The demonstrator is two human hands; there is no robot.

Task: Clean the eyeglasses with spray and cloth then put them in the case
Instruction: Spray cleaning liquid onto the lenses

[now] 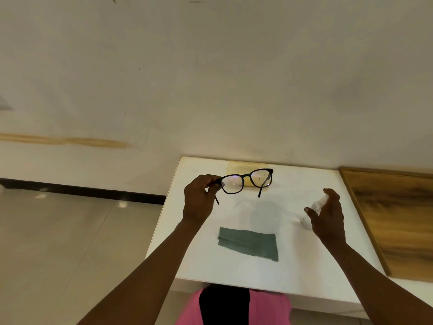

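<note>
I hold the eyeglasses [246, 181] up over the far edge of the table [304, 273], lenses facing me, so the spray can hit them. My left hand [199, 200] pinches the frame at its left corner, arm reaching forward. My right hand [328, 216] curls round the small clear spray bottle [316, 206], one finger on top, I think ready to press. The green cloth [249, 243] lies flat near the near edge, waiting for wiping. The yellow case [236, 167] sits by the far edge, behind the glasses.
</note>
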